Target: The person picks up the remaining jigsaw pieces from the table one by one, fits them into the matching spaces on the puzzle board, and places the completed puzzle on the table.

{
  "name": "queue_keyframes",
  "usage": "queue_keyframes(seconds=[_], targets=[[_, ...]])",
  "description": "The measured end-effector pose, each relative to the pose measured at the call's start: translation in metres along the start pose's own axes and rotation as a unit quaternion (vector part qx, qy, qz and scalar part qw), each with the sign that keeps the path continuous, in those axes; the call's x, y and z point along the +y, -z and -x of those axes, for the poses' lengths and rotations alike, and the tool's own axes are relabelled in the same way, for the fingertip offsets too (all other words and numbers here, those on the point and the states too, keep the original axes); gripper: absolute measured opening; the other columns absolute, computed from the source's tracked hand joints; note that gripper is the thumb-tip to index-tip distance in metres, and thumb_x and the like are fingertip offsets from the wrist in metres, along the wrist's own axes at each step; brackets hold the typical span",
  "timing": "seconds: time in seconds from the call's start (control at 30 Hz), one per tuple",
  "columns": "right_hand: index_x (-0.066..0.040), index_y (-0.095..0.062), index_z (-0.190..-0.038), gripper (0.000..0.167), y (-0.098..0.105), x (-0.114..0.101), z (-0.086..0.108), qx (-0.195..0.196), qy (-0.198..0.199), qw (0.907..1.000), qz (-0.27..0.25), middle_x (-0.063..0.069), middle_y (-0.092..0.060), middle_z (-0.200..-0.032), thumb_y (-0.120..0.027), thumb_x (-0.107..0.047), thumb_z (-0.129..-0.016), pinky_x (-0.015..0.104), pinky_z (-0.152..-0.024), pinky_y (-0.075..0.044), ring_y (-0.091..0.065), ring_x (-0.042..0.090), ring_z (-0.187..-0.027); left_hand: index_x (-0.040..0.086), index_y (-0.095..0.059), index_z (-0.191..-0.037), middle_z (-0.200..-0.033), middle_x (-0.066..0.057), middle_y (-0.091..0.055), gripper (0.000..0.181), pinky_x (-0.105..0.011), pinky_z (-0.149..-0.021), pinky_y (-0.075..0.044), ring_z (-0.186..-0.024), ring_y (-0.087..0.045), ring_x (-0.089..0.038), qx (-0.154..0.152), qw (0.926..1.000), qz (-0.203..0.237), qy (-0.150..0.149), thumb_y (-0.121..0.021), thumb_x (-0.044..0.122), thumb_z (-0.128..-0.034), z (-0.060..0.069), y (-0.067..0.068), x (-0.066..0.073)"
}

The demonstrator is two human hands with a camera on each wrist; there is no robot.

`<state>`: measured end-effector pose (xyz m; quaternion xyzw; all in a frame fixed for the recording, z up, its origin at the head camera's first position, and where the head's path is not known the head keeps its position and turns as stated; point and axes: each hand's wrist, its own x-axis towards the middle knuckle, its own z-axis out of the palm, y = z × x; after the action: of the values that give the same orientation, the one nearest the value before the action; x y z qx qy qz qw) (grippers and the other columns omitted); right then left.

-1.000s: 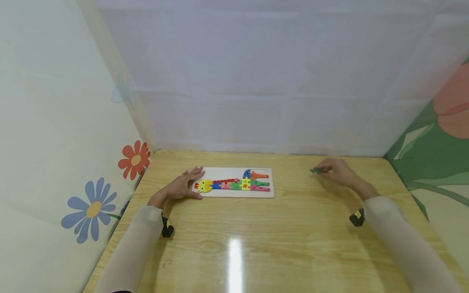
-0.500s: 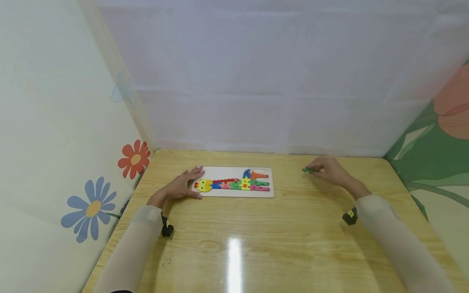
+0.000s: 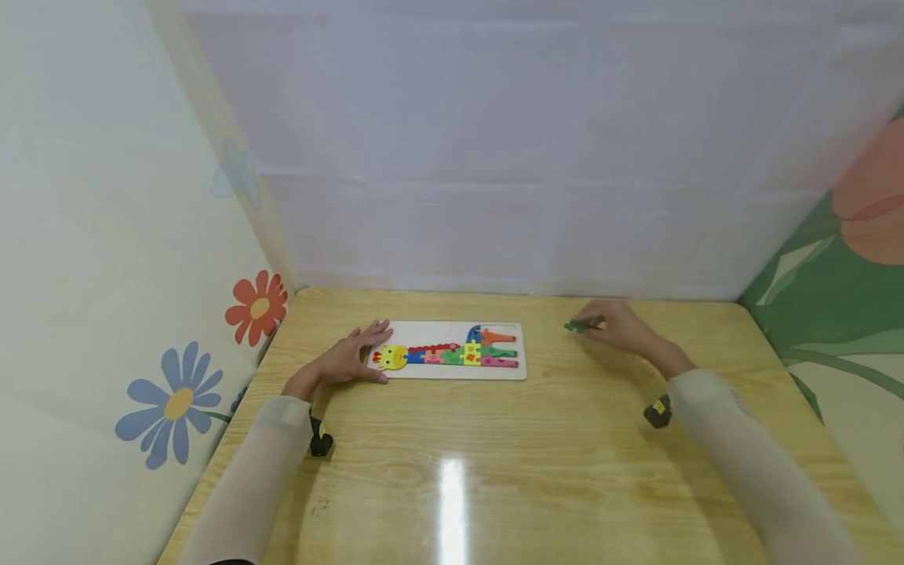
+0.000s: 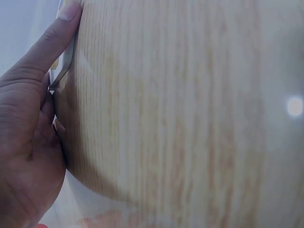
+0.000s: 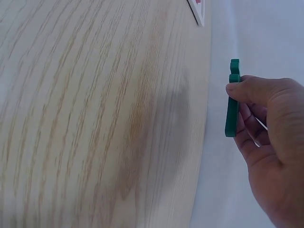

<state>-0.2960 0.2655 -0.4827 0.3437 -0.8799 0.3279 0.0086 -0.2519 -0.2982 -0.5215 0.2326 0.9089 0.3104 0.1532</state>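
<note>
A white puzzle board (image 3: 427, 333) lies on the table with a giraffe of coloured pieces (image 3: 435, 356), its yellow head to the left. My left hand (image 3: 344, 359) rests at the board's left end, fingers spread over the far corner and thumb along the near edge. In the left wrist view the thumb (image 4: 47, 45) lies straight against the board's side. To the right of the board, my right hand (image 3: 621, 326) pinches a green puzzle piece (image 5: 232, 111) between thumb and fingers, raised above the table. A gap separates that piece from the board.
The wooden table (image 3: 537, 455) meets a pale cloth wall (image 3: 494, 196) just behind the board. Side walls with printed flowers (image 3: 180, 404) stand left and right. A black camera (image 3: 658, 411) is worn at the right wrist, another (image 3: 321, 439) at the left.
My right hand has moved left toward the board, carrying the green puzzle piece. The left hand and the board have stayed in place.
</note>
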Motion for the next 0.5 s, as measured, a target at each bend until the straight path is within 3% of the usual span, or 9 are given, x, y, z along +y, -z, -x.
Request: queue_keyframes(seconds=[0.5], targets=[[0.004, -0.078, -0.111, 0.026, -0.014, -0.012, -0.016, -0.011, 0.01, 0.9999, 0.009, 0.015, -0.076, -0.103, -0.078, 0.013, -0.086, 0.045, -0.086, -0.065, -0.074, 0.033, -0.094, 0.006, -0.028, -0.167, -0.177, -0.015, -0.01, 0.104, -0.062, -0.13, 0.004, -0.164, -0.004, -0.039, -0.006, 1.0, -0.004, 0.004, -0.088, 0.037, -0.0878, 0.0, 0.002, 0.0]])
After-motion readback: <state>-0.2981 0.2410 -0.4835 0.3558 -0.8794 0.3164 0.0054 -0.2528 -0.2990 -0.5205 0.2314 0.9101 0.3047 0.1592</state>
